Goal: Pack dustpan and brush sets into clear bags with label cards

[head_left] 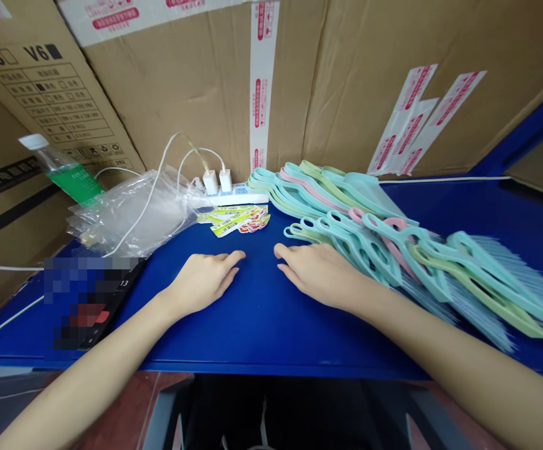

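Observation:
My left hand (206, 279) rests on the blue tabletop (253, 325), its thumb and index finger apart and nothing in it. Across a small gap, my right hand (311, 267) lies palm down, thumb and index finger also apart, holding nothing. Its other fingers are mostly hidden behind the hand. Close beside it on the right is a pile of small hand brushes (433, 265) in light blue, green and pink, with pale bristles. Behind them lie several stacked dustpans (346, 187) in the same colours. Yellow-green printed labels (236, 219) are scattered beyond my hands.
Clear plastic bags (135, 209) lie at the back left beside a green-labelled bottle (72, 175). A power strip (238, 198) with white chargers and cables stands at the back. A phone-like device (107, 303), partly blurred, lies left. Cardboard (196, 94) walls the rear.

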Tool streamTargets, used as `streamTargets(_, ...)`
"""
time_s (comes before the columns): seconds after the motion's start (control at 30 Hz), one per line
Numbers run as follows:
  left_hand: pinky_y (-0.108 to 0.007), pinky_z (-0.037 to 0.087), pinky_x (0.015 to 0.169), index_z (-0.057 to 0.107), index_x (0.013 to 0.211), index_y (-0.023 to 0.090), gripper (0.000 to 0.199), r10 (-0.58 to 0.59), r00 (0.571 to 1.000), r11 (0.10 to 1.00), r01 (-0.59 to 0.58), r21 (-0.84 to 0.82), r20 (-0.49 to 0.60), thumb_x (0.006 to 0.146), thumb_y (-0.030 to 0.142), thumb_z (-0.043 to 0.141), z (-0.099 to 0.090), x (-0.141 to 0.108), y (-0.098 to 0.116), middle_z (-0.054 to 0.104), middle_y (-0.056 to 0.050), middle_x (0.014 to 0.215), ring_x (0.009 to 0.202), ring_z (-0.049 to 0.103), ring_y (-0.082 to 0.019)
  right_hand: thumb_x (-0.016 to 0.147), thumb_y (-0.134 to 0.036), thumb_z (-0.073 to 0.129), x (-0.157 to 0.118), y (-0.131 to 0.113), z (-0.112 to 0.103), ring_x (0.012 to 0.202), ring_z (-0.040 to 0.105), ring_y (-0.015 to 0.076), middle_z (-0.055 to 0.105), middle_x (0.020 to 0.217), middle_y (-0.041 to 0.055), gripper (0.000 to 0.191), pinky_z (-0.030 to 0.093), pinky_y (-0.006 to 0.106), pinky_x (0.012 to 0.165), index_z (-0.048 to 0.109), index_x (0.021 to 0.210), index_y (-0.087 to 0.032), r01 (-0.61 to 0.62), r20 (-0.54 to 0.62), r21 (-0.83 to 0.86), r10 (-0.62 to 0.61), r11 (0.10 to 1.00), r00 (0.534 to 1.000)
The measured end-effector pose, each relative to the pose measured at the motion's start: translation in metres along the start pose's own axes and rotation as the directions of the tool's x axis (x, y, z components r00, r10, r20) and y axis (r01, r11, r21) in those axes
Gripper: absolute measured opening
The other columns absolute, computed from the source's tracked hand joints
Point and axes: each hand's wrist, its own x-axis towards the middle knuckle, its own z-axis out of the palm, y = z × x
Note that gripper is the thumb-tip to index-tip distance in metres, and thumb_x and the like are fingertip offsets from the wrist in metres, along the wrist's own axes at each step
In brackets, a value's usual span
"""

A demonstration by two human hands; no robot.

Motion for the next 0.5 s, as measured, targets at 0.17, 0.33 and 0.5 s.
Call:
streamTargets(0.17,-0.029,0.054,0.07,0.055,0.127,0.025,0.035,0.008,1.0,1.0,-0.008,-0.022,-0.021,0.1,0.025,0.034,-0.0007,-0.0008,0.0001,0.075,-0.003,0.105,0.088,0.073,-0.02,0.101,-0.021,0.039,-0.0006,-0.0003,-0.0016,0.093,0.072,0.0281,0.074,0.11,0.0125,0.033,0.045,0.033,0.066,0.054,0.129,-0.015,-0.001,-0.005,0.005,0.001,1.0,1.0)
streamTargets(0.33,-0.028,0.053,0.066,0.058,0.129,0.026,0.037,0.025,1.0,1.0,-0.025,0.005,-0.015,0.1,0.024,0.036,-0.0013,-0.0009,0.0004,0.074,-0.003,0.095,0.081,0.073,-0.02,0.101,-0.021,0.039,-0.0008,0.0005,-0.0009,0.095,0.072,0.0286,0.074,0.111,0.0131,0.032,0.046,0.034,0.068,0.056,0.127,-0.015,-0.012,-0.014,0.003,0.012,1.0,1.0)
streamTargets(0.5,-0.026,0.051,0.063,0.059,0.131,0.026,0.038,0.041,0.999,0.999,-0.04,0.023,-0.03,0.099,0.022,0.039,-0.0022,-0.0013,-0.0003,0.074,-0.002,0.092,0.077,0.073,-0.019,0.1,-0.021,0.039,-0.001,0.0026,0.0004,0.094,0.072,0.0274,0.073,0.113,0.0127,0.032,0.046,0.033,0.068,0.058,0.125,-0.016,-0.006,-0.026,0.008,0.006,1.0,1.0)
